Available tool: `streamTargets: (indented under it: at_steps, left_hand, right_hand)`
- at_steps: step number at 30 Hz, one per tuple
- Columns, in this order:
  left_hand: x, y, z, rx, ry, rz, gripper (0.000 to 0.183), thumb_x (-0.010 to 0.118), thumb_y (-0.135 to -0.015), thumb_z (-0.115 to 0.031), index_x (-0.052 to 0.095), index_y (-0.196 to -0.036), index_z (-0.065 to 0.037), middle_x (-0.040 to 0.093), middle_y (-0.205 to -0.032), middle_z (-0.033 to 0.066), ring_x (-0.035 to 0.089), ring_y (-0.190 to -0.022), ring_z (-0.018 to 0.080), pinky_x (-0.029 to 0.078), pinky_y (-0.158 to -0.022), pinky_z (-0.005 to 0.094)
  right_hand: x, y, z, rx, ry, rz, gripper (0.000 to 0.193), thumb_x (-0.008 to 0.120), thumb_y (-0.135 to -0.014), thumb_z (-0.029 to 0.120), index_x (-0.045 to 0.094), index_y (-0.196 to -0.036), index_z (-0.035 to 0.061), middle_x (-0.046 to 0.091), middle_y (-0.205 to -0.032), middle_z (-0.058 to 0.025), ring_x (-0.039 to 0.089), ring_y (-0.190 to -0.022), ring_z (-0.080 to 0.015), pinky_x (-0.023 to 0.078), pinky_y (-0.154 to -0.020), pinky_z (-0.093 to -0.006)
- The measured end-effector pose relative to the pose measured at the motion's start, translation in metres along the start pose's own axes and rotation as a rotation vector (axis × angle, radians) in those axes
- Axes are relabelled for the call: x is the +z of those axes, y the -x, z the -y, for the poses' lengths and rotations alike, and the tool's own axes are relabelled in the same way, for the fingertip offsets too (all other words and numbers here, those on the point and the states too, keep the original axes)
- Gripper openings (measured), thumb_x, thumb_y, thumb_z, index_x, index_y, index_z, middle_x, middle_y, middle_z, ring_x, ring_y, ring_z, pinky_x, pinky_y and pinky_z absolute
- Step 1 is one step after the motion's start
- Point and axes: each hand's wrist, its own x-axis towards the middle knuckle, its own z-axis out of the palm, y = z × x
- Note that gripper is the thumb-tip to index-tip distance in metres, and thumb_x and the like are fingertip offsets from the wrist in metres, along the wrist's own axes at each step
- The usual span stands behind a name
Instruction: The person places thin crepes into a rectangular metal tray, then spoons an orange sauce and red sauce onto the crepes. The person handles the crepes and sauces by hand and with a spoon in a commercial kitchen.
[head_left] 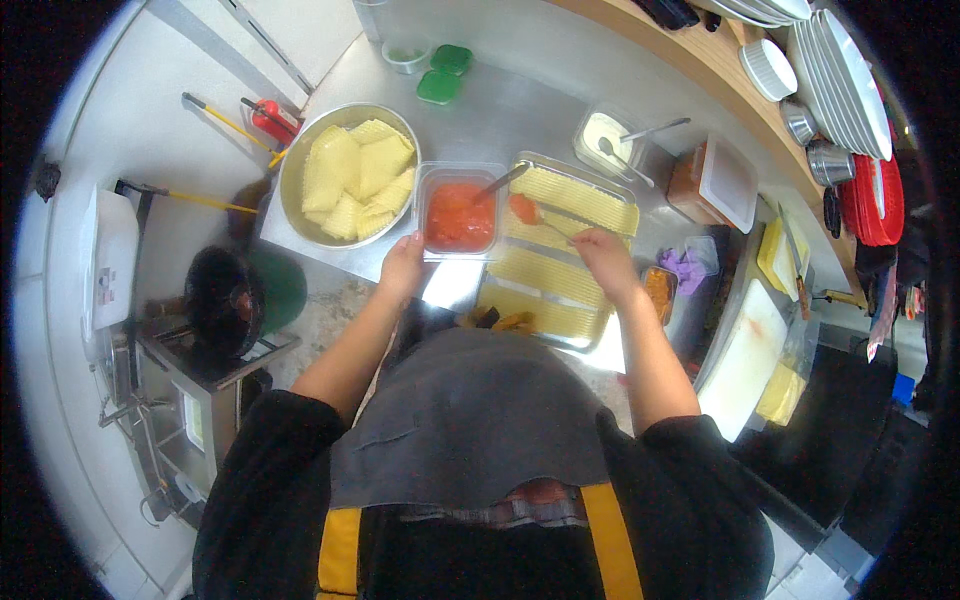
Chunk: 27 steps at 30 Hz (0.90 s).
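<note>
My left hand (403,264) is closed on the near left edge of a clear plastic container (433,244) of red sauce (458,220). Another utensil (502,181) leans in that container. In my right hand (603,256) is a spoon (556,230), its bowl loaded with red sauce. The spoon's bowl is over the left part of a rectangular tray (588,342), where ridged yellow pasta sheets (550,275) lie in rows. Left of the sauce stands a round metal bowl (292,203) with more ridged pasta sheets (333,168).
A tub of white cream (603,135) with spoons in it stands behind the tray. To the right are a lidded container (728,185), a small orange-filled tub (658,290), a purple cloth (682,268) and a white cutting board (745,350). A wooden shelf (690,50) overhangs the back right, holding dishes.
</note>
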Motion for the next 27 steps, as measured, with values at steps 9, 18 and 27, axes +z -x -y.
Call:
streamTargets:
  at_steps: [9,18,27]
  left_hand:
    - [-0.007,-0.009,0.011,-0.05,-0.006,0.013,0.04,0.04,-0.112,-0.041,0.057,-0.126,-0.007,0.064,-0.109,0.0043,0.062,-0.092,0.0143,0.055,-0.088,0.0344]
    - [0.0,0.004,-0.003,-0.052,0.015,-0.011,0.042,0.042,-0.112,-0.042,0.057,-0.129,-0.007,0.065,-0.112,0.0061,0.064,-0.098,0.0147,0.057,-0.086,0.0339]
    - [0.004,0.0,-0.004,-0.071,0.049,0.005,0.045,0.039,-0.113,-0.042,0.057,-0.13,-0.004,0.066,-0.117,0.009,0.065,-0.101,0.0177,0.057,-0.087,0.0341]
  right_hand:
    - [0.022,-0.084,-0.052,-0.054,0.518,-0.294,0.023,0.056,-0.095,0.017,0.07,-0.107,0.003,0.073,-0.1,-0.023,0.069,-0.096,-0.0407,0.054,-0.084,-0.0491]
    - [0.024,-0.063,-0.055,-0.023,0.27,-0.469,0.019,0.057,-0.092,0.015,0.068,-0.101,0.0026,0.069,-0.088,-0.0177,0.069,-0.092,-0.0354,0.053,-0.079,-0.046]
    - [0.035,0.034,0.006,0.015,-0.057,-0.184,0.021,0.056,-0.092,0.013,0.072,-0.103,0.0036,0.067,-0.081,-0.0076,0.063,-0.076,-0.0176,0.05,-0.069,-0.0333]
